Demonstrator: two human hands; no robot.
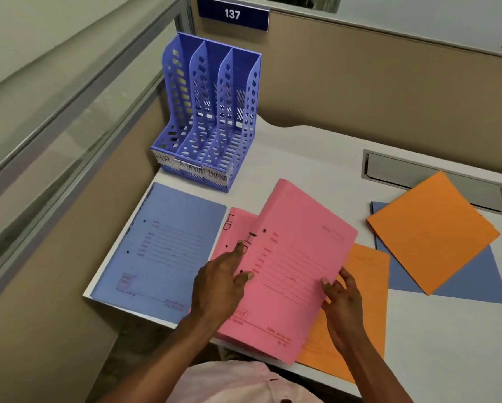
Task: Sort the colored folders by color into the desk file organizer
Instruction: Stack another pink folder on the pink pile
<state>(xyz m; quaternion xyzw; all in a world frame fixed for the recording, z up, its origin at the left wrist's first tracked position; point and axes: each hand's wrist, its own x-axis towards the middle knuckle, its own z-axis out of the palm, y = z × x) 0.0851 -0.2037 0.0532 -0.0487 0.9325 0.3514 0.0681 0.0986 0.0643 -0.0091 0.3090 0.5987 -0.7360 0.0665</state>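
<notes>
A pink folder [296, 257] lies tilted at the desk's front, held at both side edges. My left hand [219, 286] grips its left edge and my right hand [343, 303] grips its right edge. A second pink folder [233, 228] marked "HR" lies beneath it. A blue folder [159, 251] lies flat to the left. An orange folder [357, 312] is under the pink one on the right. Another orange folder [430, 231] rests on a blue folder [470, 280] further right. The blue file organizer [209, 117] stands empty at the back left, with three labelled slots.
The white desk [302, 152] ends close to my body and at its left edge beside the blue folder. A grey cable hatch [412, 173] is set into the desk at the right. Beige partition walls [360, 82] close off the back and left.
</notes>
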